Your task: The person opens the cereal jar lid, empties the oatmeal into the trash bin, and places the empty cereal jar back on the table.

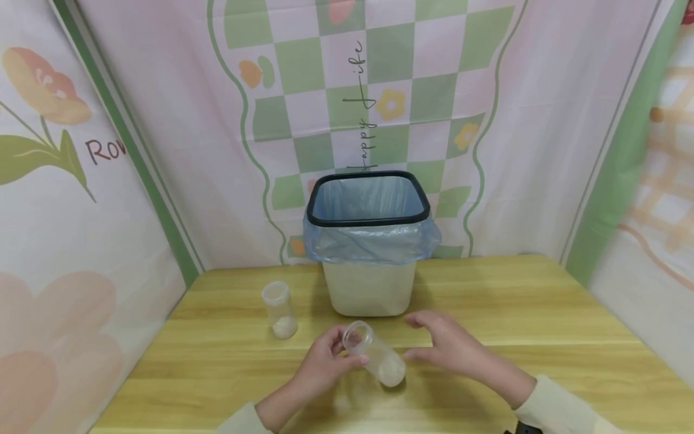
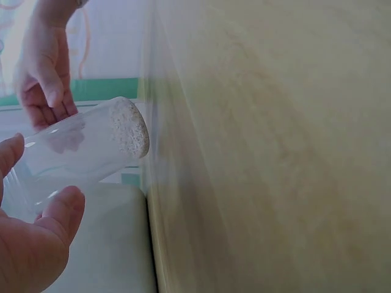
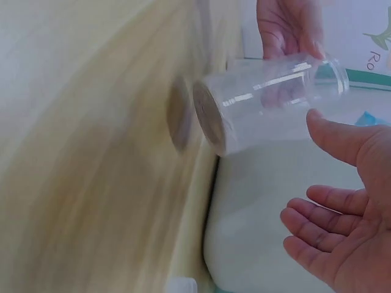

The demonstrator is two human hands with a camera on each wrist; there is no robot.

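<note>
My left hand (image 1: 328,358) grips a clear plastic jar (image 1: 381,358) near its rim, thumb on one side and fingers on the other. The jar leans, rim up and to the left, its base close over the table. Pale, fine grains (image 2: 129,129) lie in its bottom. Just right of the jar is my right hand (image 1: 447,343), thumb and fingers spread apart around air; the right wrist view shows its bare palm. A second clear jar (image 1: 279,310) stands upright at the left, with pale contents at its bottom.
Behind the hands stands a pale bin (image 1: 368,289) with a black rim (image 1: 368,222) and a blue plastic liner (image 1: 374,244) folded over its sides. The wooden table (image 1: 228,361) meets printed curtains (image 1: 179,120) at the back and sides.
</note>
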